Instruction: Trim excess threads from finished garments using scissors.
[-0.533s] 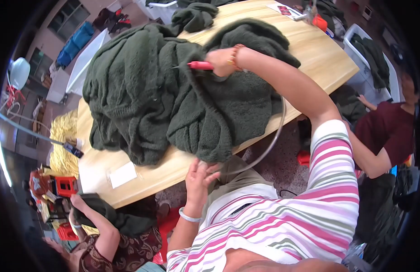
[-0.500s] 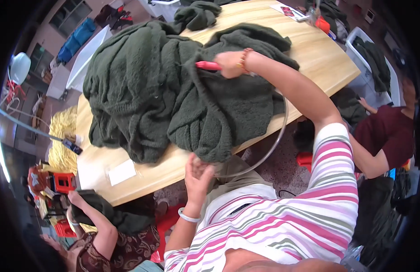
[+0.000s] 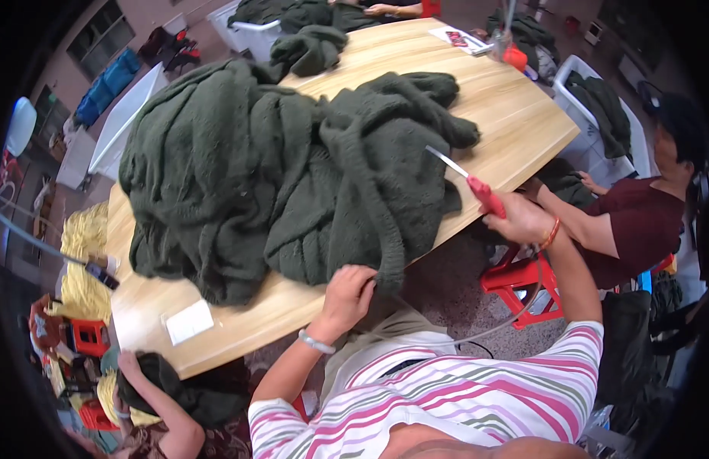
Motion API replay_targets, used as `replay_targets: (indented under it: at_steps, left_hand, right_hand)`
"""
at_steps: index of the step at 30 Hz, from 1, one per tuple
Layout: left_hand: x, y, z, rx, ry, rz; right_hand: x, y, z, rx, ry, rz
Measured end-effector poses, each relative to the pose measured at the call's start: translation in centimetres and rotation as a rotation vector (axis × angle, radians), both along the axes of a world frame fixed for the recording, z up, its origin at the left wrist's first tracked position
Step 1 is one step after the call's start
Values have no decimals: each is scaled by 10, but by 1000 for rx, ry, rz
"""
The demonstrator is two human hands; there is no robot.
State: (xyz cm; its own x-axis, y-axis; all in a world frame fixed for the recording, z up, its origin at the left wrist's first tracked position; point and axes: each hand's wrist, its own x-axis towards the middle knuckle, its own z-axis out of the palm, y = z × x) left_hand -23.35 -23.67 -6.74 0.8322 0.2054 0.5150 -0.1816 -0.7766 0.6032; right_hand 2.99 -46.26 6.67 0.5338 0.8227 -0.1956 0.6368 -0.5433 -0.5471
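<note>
A dark green knit garment (image 3: 385, 183) lies crumpled on the near side of the wooden table (image 3: 523, 115), beside a larger heap of the same knitwear (image 3: 209, 161). At the table's near edge my left hand (image 3: 348, 297) has its fingers curled on the garment's lower edge. My right hand (image 3: 523, 220) is off the table's right edge, closed around a red air blow gun (image 3: 486, 196). Its thin metal nozzle points back toward the garment without touching it. From the gun a clear hose (image 3: 492, 330) loops down across my lap.
A white card (image 3: 189, 323) lies at the table's left. Another green bundle (image 3: 308, 50) sits at the far edge. People sit close on both sides, one in a maroon top (image 3: 637, 214). A red stool (image 3: 523, 283) stands right; white bins (image 3: 132, 115) stand around.
My right hand with the blow gun has swung right and nearer, away from the garment. My left hand has turned over onto the garment's near edge. The view has shifted slightly.
</note>
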Motion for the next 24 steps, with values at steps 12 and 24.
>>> replay_targets:
  at_steps: [12,24]
  left_hand:
    - [3,101,66,-1585,-500,68]
    - [-8,92,27,-1770,-661,34]
  right_hand:
    - [37,122,-32,207,580,221]
    - [-10,124,-21,506,-87,238]
